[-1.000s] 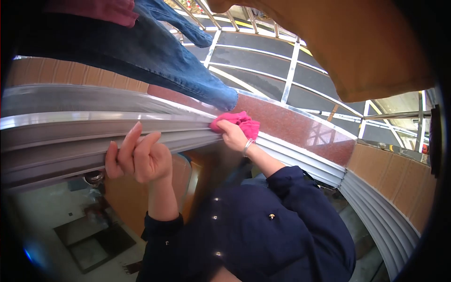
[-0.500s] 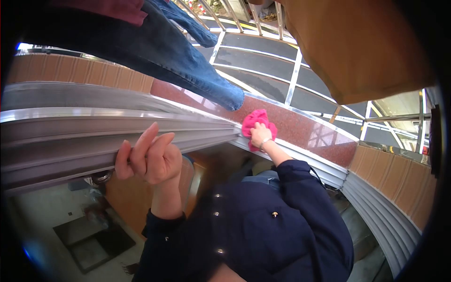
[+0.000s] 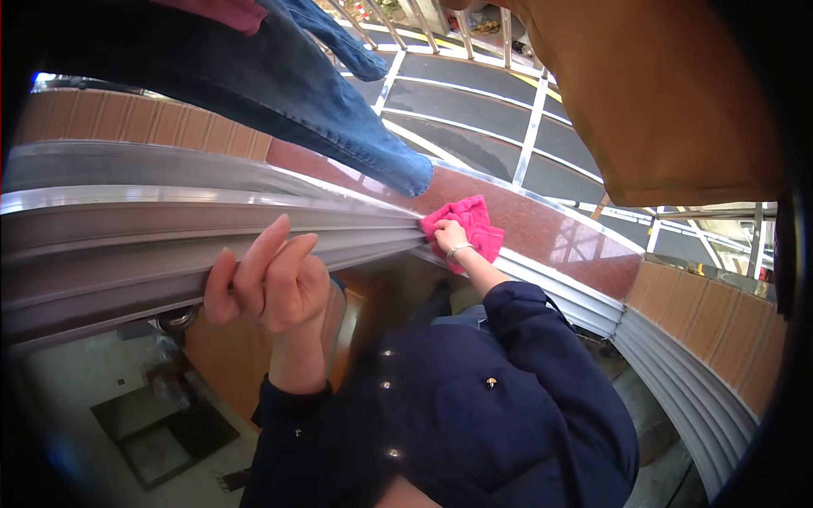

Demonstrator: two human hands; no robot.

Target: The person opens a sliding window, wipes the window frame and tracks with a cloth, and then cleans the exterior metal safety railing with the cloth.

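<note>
My right hand is closed on a bright pink cloth, pressed against the window track where the sliding window frame meets it. Part of the cloth spreads over the reddish stone sill. A thin bracelet circles that wrist. In front of the frame's lower edge is my left hand, fingers loosely curled and apart, with nothing visible in them. Whether it touches the frame I cannot tell.
Blue jeans hang above the sill, and a brown garment hangs at upper right. Metal bars stand outside the window. Brown tiles flank the sill. A wooden surface lies below my left hand.
My right hand has shifted slightly left along the track with the pink cloth, which now spreads out more to the right. My left hand has barely moved.
</note>
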